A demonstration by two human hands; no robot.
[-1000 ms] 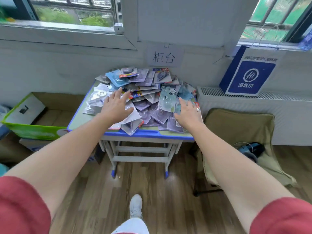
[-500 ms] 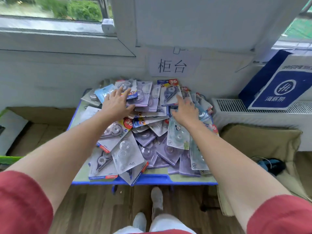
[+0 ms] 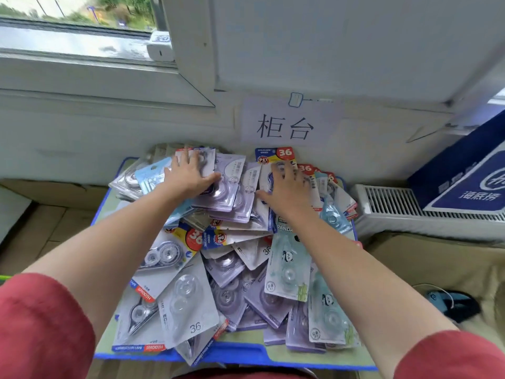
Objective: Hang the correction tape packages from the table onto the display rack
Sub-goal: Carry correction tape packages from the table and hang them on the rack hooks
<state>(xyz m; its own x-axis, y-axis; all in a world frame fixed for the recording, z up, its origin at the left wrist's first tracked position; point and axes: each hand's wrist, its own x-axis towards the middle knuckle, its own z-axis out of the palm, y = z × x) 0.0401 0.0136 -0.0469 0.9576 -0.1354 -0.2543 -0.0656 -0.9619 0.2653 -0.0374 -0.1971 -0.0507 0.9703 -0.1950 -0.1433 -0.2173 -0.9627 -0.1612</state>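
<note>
Both hands have reached further back, the left hand (image 3: 188,177) and right hand (image 3: 287,194) now lying on the far end of the heap of correction tape packages (image 3: 287,266), fingers (image 3: 191,160) spread nearly flat and gripping nothing. Every package in sight lies on the bench (image 3: 240,354) and no display rack shows, so the hanging looks barely begun.

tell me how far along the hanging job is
Done: nothing that shows; no display rack is in view and the correction tape packages lie heaped on the table. In hand: the left hand and right hand rest flat on packages at the pile's far side, none lifted. Left: pick up and hang the whole pile.
</note>
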